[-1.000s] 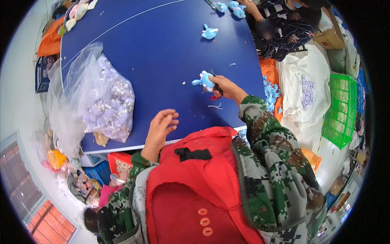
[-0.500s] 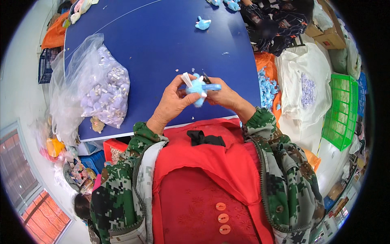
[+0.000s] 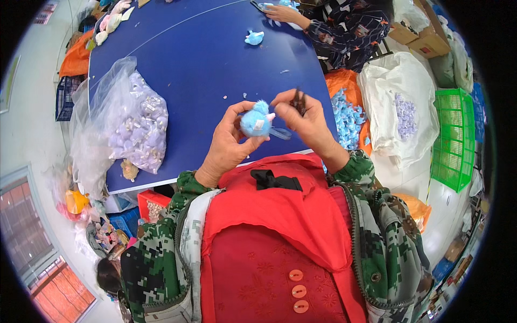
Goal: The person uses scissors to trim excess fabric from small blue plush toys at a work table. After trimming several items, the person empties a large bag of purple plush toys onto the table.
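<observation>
A small light-blue plush toy (image 3: 255,123) with a white label on its side is pinched between the thumb and fingers of my left hand (image 3: 226,142). From the toy a blue ribbon loop (image 3: 280,133) sticks out toward the right. My right hand (image 3: 312,126) is closed around dark thread snips (image 3: 299,101), whose tips point away from me. Its thumb and forefinger are close to the toy's white-pink tip; whether they touch it or pinch a thread, I cannot make out.
On the blue table (image 3: 199,70) a clear bag of lilac plush pieces (image 3: 141,126) stands at left. Another blue toy (image 3: 254,37) lies farther off, near a co-worker's hand (image 3: 288,15). At right are a sack of blue pieces (image 3: 347,118), a white sack (image 3: 379,97) and a green crate (image 3: 452,142).
The toy has turned in my left hand, and its label shows differently. My right hand has moved off to the right, showing the snips. A co-worker's hand has appeared at the far side.
</observation>
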`<state>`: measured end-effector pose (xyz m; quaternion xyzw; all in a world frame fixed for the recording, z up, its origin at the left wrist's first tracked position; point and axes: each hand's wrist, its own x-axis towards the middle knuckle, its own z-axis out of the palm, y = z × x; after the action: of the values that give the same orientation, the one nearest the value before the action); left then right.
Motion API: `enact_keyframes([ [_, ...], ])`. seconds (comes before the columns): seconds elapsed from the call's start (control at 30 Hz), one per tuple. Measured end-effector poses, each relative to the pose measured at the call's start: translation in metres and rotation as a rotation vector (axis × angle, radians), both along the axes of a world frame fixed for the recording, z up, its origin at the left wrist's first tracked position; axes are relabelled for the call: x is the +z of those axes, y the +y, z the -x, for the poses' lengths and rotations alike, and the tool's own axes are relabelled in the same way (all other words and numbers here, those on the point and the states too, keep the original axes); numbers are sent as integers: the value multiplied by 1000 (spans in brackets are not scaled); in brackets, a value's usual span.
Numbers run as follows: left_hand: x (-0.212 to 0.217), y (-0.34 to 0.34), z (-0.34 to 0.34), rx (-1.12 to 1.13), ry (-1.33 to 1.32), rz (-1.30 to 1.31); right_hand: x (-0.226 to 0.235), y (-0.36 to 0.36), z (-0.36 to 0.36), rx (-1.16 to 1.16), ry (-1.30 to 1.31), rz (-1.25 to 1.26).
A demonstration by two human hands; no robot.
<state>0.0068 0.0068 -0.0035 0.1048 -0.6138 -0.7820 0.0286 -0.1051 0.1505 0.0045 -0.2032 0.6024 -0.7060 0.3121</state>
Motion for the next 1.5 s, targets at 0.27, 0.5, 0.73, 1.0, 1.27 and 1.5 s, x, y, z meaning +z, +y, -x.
enact_keyframes([
  [0.27, 7, 13, -5, -12, 2, 51, 5, 9, -4, -132, 193, -102],
  [0.5, -7, 18, -15, 48, 84, 60, -22, 21, 5, -159, 267, -167],
  [0.73, -20, 15, -5, 119, 11, -105, -25, 8, -16, 67, 214, -151],
  [1.0, -15, 6, -11, 123, -3, -177, -14, 5, -8, 228, 156, -117],
  [1.27, -21, 4, -18, 31, 34, -82, -22, 13, -6, 493, 48, -242],
  [1.5, -11, 5, -19, 61, -15, -209, 5, 15, -8, 430, -278, -200],
])
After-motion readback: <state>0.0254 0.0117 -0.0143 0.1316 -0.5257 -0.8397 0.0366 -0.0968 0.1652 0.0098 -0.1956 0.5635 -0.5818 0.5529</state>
